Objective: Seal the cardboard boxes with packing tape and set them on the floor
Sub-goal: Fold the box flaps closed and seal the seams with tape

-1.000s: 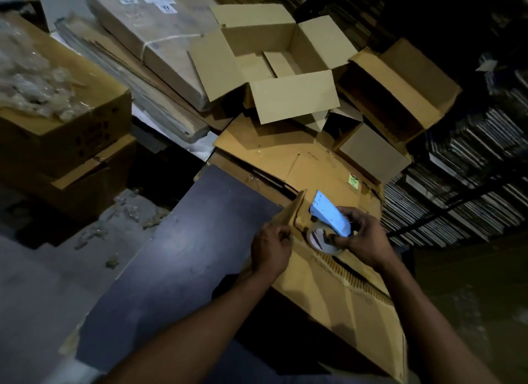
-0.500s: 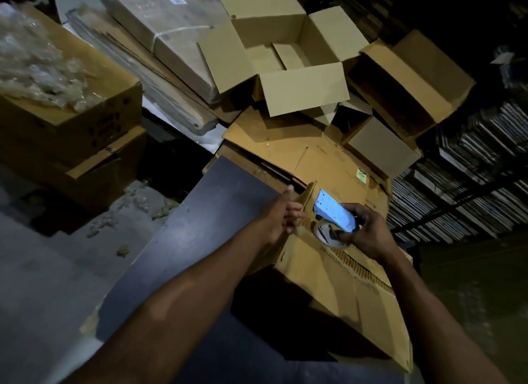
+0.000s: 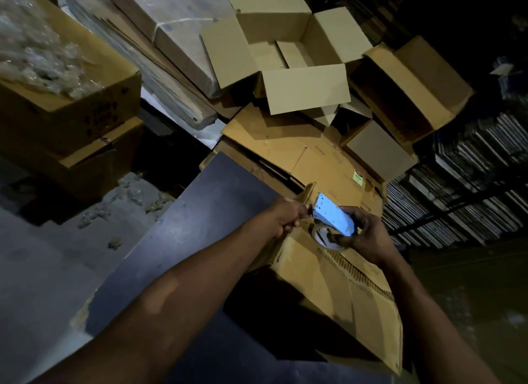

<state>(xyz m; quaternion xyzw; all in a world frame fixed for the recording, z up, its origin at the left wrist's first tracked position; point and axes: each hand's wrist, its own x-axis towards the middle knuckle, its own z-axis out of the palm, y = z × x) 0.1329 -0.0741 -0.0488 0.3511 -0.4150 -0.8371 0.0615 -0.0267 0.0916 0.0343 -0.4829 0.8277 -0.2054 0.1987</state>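
- Two bare forearms reach into view from the bottom edge, with no sleeves visible on either.
- The left hand (image 3: 285,219) and the right hand (image 3: 364,235) wear no gloves.
- No watch, ring or band shows on the wrists or fingers.
- Dim light leaves finer detail unclear.

We see a dim scene, lit mainly from above toward the upper centre of the frame, where the open box (image 3: 288,55) is brightest. Its flaps throw hard shadows onto the flat cardboard (image 3: 285,138) below. The right side and lower right fall nearly black. The blue tape dispenser (image 3: 333,216) glares pale. Plastic wrap (image 3: 34,55) at upper left is smeared, and straight edges bow near the borders.
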